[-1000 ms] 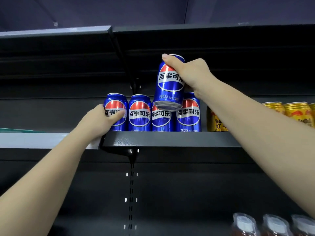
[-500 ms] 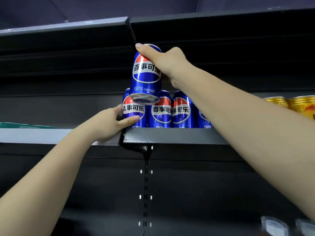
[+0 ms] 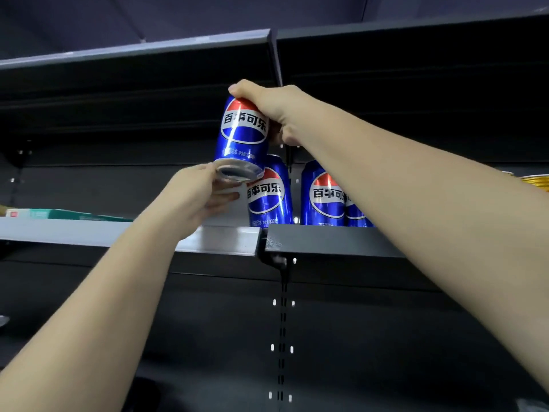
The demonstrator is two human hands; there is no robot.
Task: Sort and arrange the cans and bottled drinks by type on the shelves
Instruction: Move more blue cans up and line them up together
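My right hand [image 3: 276, 108] grips a blue Pepsi can [image 3: 242, 135] by its top and holds it in the air, tilted, above the joint between two shelf boards. Just under it, my left hand [image 3: 199, 200] has relaxed fingers, and its thumb touches the can's bottom rim. Behind, more blue Pepsi cans stand on the dark shelf [image 3: 326, 240]: one [image 3: 269, 200] right behind the lifted can, a second [image 3: 323, 197] beside it, and a third [image 3: 355, 217] mostly hidden by my right forearm.
Gold cans [image 3: 534, 181] show at the far right of the same shelf. The grey shelf [image 3: 74, 231] to the left carries a flat green and white box [image 3: 65, 215]. Another shelf hangs close overhead. Perforated uprights run down the dark back panel.
My right hand has carried the can leftward to the shelf joint. My left hand has let go of the can on the shelf and risen to the lifted can's base.
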